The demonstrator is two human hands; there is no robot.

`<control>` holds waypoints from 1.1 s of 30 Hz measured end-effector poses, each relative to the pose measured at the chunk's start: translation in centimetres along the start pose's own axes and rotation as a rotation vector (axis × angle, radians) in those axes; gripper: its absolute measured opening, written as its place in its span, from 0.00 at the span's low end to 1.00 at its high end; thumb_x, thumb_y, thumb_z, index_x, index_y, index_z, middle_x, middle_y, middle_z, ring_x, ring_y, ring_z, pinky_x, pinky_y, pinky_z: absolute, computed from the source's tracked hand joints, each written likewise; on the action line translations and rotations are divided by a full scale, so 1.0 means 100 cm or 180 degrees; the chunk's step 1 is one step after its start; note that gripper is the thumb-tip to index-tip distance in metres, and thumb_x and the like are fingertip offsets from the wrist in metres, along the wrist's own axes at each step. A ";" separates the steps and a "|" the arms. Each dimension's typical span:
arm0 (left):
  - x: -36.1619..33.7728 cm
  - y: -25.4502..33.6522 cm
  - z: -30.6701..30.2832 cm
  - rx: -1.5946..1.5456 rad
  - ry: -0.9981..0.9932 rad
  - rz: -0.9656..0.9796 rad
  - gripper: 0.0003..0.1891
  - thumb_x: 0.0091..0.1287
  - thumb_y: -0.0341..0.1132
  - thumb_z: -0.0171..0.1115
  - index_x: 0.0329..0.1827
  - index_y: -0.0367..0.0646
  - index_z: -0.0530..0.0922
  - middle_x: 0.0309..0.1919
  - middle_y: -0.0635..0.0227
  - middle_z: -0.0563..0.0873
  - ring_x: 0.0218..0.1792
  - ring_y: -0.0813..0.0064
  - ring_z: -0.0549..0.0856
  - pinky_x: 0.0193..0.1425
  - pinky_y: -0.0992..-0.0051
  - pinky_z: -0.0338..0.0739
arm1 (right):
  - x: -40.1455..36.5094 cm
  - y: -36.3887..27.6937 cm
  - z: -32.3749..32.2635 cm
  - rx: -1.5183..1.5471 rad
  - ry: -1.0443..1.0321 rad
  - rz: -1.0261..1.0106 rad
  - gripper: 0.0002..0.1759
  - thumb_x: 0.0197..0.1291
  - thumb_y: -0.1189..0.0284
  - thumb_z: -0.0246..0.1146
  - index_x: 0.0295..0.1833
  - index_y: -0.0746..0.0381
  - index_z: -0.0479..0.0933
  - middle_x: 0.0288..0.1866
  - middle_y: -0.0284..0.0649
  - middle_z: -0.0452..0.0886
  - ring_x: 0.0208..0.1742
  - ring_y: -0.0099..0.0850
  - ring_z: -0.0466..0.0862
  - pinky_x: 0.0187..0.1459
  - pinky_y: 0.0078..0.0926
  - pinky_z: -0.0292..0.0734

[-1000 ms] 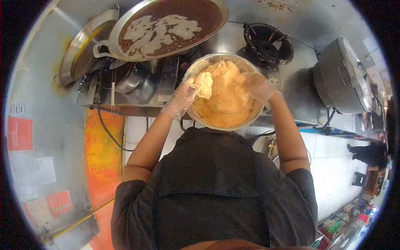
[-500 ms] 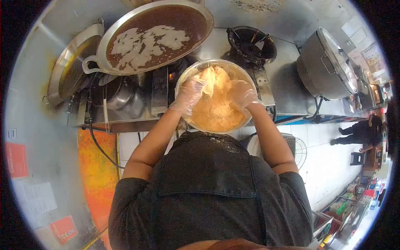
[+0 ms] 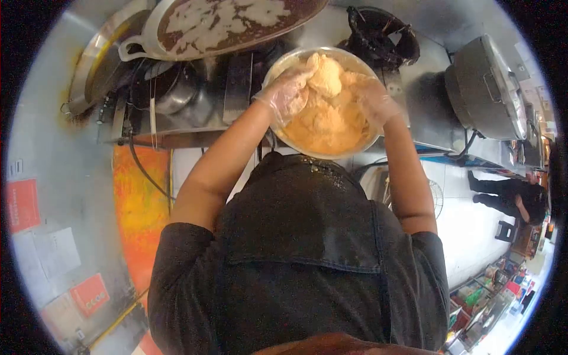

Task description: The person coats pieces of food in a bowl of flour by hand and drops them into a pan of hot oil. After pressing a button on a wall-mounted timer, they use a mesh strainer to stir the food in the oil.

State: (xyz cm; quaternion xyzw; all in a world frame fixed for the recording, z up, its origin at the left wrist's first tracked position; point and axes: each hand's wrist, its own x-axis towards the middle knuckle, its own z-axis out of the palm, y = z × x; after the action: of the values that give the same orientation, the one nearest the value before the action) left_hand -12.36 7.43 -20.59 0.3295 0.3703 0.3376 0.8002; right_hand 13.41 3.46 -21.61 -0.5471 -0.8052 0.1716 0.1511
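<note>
A round metal bowl (image 3: 273,70) in front of me holds an orange-tinted flour mixture (image 3: 325,133). My left hand (image 3: 289,92), in a clear plastic glove, is closed at the bowl's left side on a flour-coated piece of meat (image 3: 326,77) that looks like chicken. The piece is lifted above the loose flour. My right hand (image 3: 368,94), gloved the same way, is inside the bowl's right side, its fingers dusted with flour. Whether its fingers hold anything is hard to see.
A big pan of dark oil with pale foam (image 3: 228,21) sits at the upper left, beside another oil pan (image 3: 112,65). A black burner (image 3: 381,38) is behind the bowl. A large lidded pot (image 3: 482,89) stands right. Another person (image 3: 512,198) is at far right.
The pale piece at my left hand is now thickly coated and raised near the bowl's middle. My right hand has shifted slightly outward. The view has tilted, moving the pans up in the picture.
</note>
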 end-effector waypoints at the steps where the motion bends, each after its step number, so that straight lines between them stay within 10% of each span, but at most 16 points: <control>1: -0.003 0.003 0.008 -0.0083 -0.0117 0.0083 0.22 0.72 0.41 0.57 0.65 0.41 0.70 0.53 0.63 0.80 0.51 0.73 0.82 0.52 0.71 0.83 | 0.000 -0.004 -0.001 0.0098 0.0075 -0.0019 0.17 0.62 0.72 0.52 0.53 0.65 0.78 0.51 0.51 0.81 0.54 0.41 0.80 0.57 0.35 0.73; 5: -0.002 -0.008 0.008 -0.0170 -0.0064 0.0214 0.20 0.74 0.39 0.54 0.65 0.41 0.69 0.55 0.62 0.79 0.53 0.73 0.81 0.54 0.73 0.82 | -0.005 -0.024 -0.006 0.0999 -0.0013 -0.0012 0.15 0.59 0.76 0.53 0.49 0.64 0.79 0.47 0.48 0.81 0.53 0.38 0.80 0.57 0.35 0.74; 8: -0.002 -0.006 0.007 -0.1292 -0.0445 0.0157 0.17 0.74 0.35 0.53 0.63 0.42 0.72 0.53 0.63 0.80 0.50 0.71 0.83 0.52 0.73 0.83 | -0.014 -0.074 -0.039 0.3970 0.0594 0.1582 0.15 0.57 0.78 0.54 0.49 0.65 0.78 0.47 0.45 0.81 0.53 0.36 0.79 0.56 0.33 0.74; 10: -0.003 -0.005 0.006 -0.1131 -0.0169 0.0115 0.17 0.74 0.33 0.51 0.64 0.44 0.70 0.55 0.62 0.80 0.52 0.69 0.82 0.55 0.71 0.82 | -0.007 -0.006 -0.001 -0.0938 0.0374 -0.0359 0.18 0.53 0.83 0.53 0.51 0.67 0.76 0.47 0.43 0.80 0.53 0.33 0.78 0.53 0.32 0.76; 13: 0.013 -0.014 -0.010 -0.0062 0.0076 0.0184 0.18 0.73 0.33 0.53 0.64 0.40 0.70 0.53 0.65 0.80 0.53 0.74 0.80 0.59 0.72 0.80 | 0.000 0.031 0.035 0.0748 0.0322 0.0173 0.19 0.51 0.82 0.53 0.51 0.68 0.76 0.47 0.43 0.81 0.52 0.33 0.79 0.52 0.32 0.76; 19: 0.005 -0.007 0.010 -0.0770 -0.0345 0.0293 0.21 0.69 0.35 0.58 0.64 0.41 0.70 0.52 0.64 0.79 0.52 0.73 0.81 0.55 0.70 0.80 | 0.002 0.041 0.044 0.0687 0.0353 0.0341 0.18 0.61 0.68 0.57 0.53 0.65 0.78 0.49 0.47 0.83 0.53 0.41 0.81 0.58 0.36 0.73; 23: 0.001 -0.003 0.013 0.0787 0.0173 -0.0020 0.19 0.69 0.34 0.59 0.62 0.41 0.71 0.49 0.64 0.80 0.47 0.73 0.82 0.50 0.71 0.81 | -0.007 0.048 0.050 0.1672 0.0953 0.0340 0.19 0.63 0.65 0.58 0.54 0.65 0.78 0.49 0.49 0.83 0.53 0.39 0.81 0.58 0.35 0.72; 25: -0.020 0.002 0.029 -0.0219 0.0256 0.0142 0.16 0.68 0.36 0.62 0.56 0.40 0.74 0.43 0.66 0.81 0.41 0.78 0.82 0.41 0.76 0.79 | 0.000 0.004 0.003 -0.1534 -0.0227 -0.0219 0.16 0.64 0.67 0.56 0.52 0.65 0.79 0.46 0.47 0.84 0.52 0.37 0.82 0.58 0.35 0.72; 26: -0.010 -0.009 0.015 -0.0212 0.0257 0.0234 0.16 0.68 0.36 0.62 0.56 0.40 0.74 0.43 0.66 0.81 0.41 0.78 0.82 0.41 0.76 0.79 | -0.002 0.000 0.000 -0.1577 -0.0172 -0.0280 0.16 0.64 0.67 0.56 0.52 0.65 0.79 0.46 0.47 0.84 0.52 0.37 0.82 0.58 0.35 0.72; 32: 0.015 -0.043 -0.016 0.0243 0.0402 0.0080 0.20 0.67 0.34 0.63 0.60 0.39 0.72 0.48 0.65 0.81 0.47 0.73 0.82 0.53 0.72 0.79 | -0.003 0.000 0.021 0.3074 0.0670 0.1261 0.13 0.58 0.74 0.55 0.44 0.66 0.81 0.38 0.48 0.85 0.44 0.41 0.83 0.50 0.36 0.75; 33: 0.032 -0.060 -0.041 0.0215 0.0041 0.0037 0.18 0.68 0.34 0.62 0.59 0.40 0.73 0.46 0.65 0.81 0.46 0.73 0.82 0.53 0.72 0.79 | -0.001 0.001 0.014 0.1129 0.0369 0.0417 0.12 0.59 0.75 0.54 0.43 0.66 0.81 0.37 0.48 0.84 0.42 0.39 0.83 0.48 0.35 0.76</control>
State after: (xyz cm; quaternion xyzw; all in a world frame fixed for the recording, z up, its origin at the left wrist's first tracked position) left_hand -12.30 7.74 -28.52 0.3563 0.3847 0.3316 0.7843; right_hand 12.96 3.25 -22.90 -0.5721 -0.7150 0.2884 0.2798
